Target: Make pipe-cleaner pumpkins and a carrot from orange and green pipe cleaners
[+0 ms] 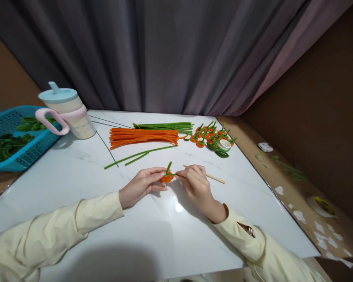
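The left hand (139, 186) pinches a small orange coil (167, 178) between thumb and fingertips, keeping it just above the bench (76, 176) so the other hand can get at it. A short green stem (168, 167) sticks up out of the coil. The right hand (195, 184) is closed on a thin wooden stick (214, 178), whose far end juts out to the right over the bench, and its fingertips meet the coil from the other side; a green strand runs between the two hands, seemingly pulled taut there to be wound on. Both wrists rest low, which looks like a way to steady such fine work.

Just beyond the hands lie two loose green pipe cleaners (138, 154), near enough to reach. Further back a bundle of orange pipe cleaners (144, 136) lies flat, with a green bundle (167, 126) touching its far side, sorted by colour. To the right of these sits a cluster of orange pieces with green stems (210, 135), much like the one in hand, beside a roll of green tape (224, 145). At the far left corner stands a lidded cup with a pink handle (67, 113), well apart from the work, and past the bench edge a blue basket (9, 135) holds green leaves. Paper scraps (320, 229) litter the brown surface on the right.
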The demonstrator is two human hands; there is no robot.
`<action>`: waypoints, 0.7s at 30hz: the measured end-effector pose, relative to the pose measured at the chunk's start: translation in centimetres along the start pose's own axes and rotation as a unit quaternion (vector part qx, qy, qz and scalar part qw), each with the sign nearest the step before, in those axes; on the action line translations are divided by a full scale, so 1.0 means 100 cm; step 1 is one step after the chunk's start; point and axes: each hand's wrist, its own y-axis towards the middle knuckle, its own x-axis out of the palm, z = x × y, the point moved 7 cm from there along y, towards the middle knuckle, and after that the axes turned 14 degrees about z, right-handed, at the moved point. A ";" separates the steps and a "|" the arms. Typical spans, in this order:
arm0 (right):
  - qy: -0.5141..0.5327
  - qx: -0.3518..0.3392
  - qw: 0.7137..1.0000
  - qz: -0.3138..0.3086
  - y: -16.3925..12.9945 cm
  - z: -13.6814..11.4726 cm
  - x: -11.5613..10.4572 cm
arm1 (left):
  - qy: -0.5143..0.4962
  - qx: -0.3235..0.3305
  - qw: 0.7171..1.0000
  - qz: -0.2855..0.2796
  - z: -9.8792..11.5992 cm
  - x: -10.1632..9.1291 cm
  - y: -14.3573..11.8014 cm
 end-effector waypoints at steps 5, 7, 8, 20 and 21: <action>-0.023 -0.031 0.999 0.005 -0.001 -0.003 -0.001 | 0.011 0.003 1.000 -0.002 -0.002 0.000 -0.001; -0.022 -0.033 0.999 0.006 0.000 -0.005 -0.001 | 0.020 0.015 1.000 -0.003 -0.002 -0.001 0.000; -0.020 -0.032 0.999 0.007 0.000 -0.005 -0.002 | 0.026 0.022 0.999 -0.003 -0.002 -0.001 0.000; 0.014 -0.020 1.000 0.019 0.002 -0.009 -0.006 | 0.086 0.080 0.993 -0.005 0.002 0.000 -0.005; 0.015 -0.021 0.999 0.021 0.002 -0.010 -0.007 | 0.092 0.086 0.992 -0.009 0.003 0.001 -0.006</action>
